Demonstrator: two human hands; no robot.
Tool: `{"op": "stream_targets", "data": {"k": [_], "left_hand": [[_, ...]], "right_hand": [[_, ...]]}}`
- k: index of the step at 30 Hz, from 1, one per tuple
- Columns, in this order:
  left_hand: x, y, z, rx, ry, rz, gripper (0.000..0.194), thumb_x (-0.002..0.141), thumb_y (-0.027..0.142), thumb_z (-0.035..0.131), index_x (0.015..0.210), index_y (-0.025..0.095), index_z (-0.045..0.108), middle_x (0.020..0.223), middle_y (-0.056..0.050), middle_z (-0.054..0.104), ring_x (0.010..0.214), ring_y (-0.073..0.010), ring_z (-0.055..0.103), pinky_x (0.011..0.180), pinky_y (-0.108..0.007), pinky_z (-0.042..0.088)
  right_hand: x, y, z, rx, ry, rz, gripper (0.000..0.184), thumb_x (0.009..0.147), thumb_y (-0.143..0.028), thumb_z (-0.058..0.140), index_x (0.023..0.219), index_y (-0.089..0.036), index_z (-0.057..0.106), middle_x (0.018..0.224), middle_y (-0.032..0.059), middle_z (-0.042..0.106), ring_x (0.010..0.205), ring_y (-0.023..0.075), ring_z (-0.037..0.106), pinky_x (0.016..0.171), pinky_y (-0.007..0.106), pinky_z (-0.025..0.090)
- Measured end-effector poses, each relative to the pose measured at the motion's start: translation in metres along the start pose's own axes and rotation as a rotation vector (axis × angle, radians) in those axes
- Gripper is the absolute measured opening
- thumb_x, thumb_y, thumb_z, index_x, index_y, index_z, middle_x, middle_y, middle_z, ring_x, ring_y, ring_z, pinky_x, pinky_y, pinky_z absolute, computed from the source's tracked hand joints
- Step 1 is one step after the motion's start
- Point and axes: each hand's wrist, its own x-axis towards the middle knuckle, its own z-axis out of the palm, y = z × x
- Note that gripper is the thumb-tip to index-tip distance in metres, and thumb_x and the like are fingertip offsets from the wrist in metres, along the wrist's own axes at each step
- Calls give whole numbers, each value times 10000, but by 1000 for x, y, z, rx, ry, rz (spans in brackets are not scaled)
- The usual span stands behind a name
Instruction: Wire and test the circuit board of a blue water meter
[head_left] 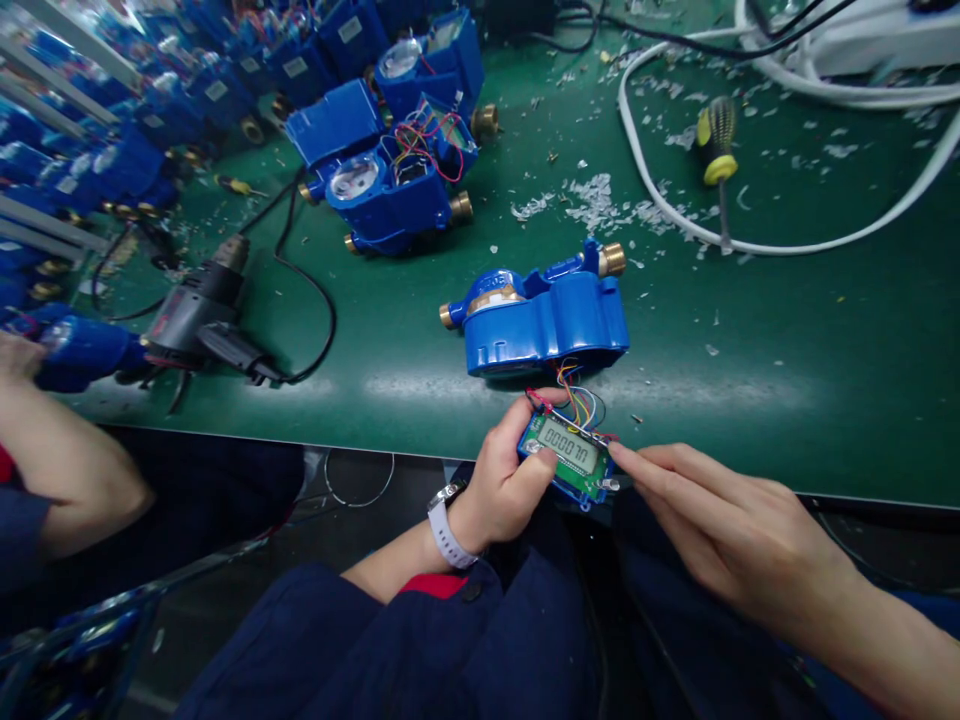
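My left hand (504, 482) is closed around the left side of a circuit board (555, 470), its thumb on the board's face. The board sits in a blue frame, tilted toward me, and its LCD screen lights dark digits. My right hand (731, 525) has its fingers pinched together at the board's upper right edge. A thin line runs from those fingertips along the top of the board; whether it is a slim tool or a wire, I cannot tell. Several coloured wires (577, 400) lead from the board to a blue water meter (544, 318) lying just beyond.
More blue water meters (394, 200) stand at the back left. A heat gun (199, 310) with black cord lies left. A yellow-black screwdriver (718, 150) rests by a white cable (637, 150) at right, among plastic scraps. A co-worker's arm (67, 460) reaches in at far left.
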Motion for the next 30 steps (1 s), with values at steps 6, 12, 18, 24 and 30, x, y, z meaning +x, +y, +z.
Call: {"op": "stream_targets", "data": {"k": [6, 12, 18, 24, 30], "left_hand": [[-1, 4, -6, 23, -34, 12, 477, 880, 384, 530, 1316, 191, 509, 952, -54, 655, 752, -177, 601, 764, -325, 526], [6, 12, -13, -60, -81, 53, 480, 858, 428, 579, 1278, 195, 574, 1023, -52, 688, 808, -176, 611, 763, -292, 514], [10, 7, -14, -171, -101, 14, 516, 834, 452, 604, 1267, 175, 576, 1112, -87, 688, 940, -233, 649, 822, -333, 537], [12, 6, -12, -49, -36, 74, 520, 859, 478, 584, 1273, 165, 567, 1157, -102, 677, 945, -229, 650, 855, -337, 530], [9, 6, -5, 127, -23, 95, 499, 899, 447, 525, 1322, 183, 518, 1068, -80, 679, 838, -203, 646, 804, -337, 535]], "right_hand": [[6, 23, -10, 191, -75, -59, 361, 981, -54, 409, 1311, -135, 532, 1031, 96, 670, 808, 149, 681, 654, 227, 536], [13, 36, -23, 223, -127, -111, 409, 965, -52, 432, 1346, -176, 518, 1038, 76, 680, 794, 160, 685, 623, 248, 508], [22, 35, -29, 117, -109, -146, 369, 964, -52, 410, 1297, -146, 538, 1005, 80, 684, 735, 175, 687, 576, 272, 492], [18, 13, -36, -89, -98, -129, 382, 932, -51, 353, 1252, -112, 553, 962, 92, 693, 679, 187, 698, 498, 282, 518], [14, -17, -33, -294, -80, -55, 447, 833, -4, 348, 1215, -73, 570, 864, 100, 698, 617, 207, 697, 402, 298, 508]]}}
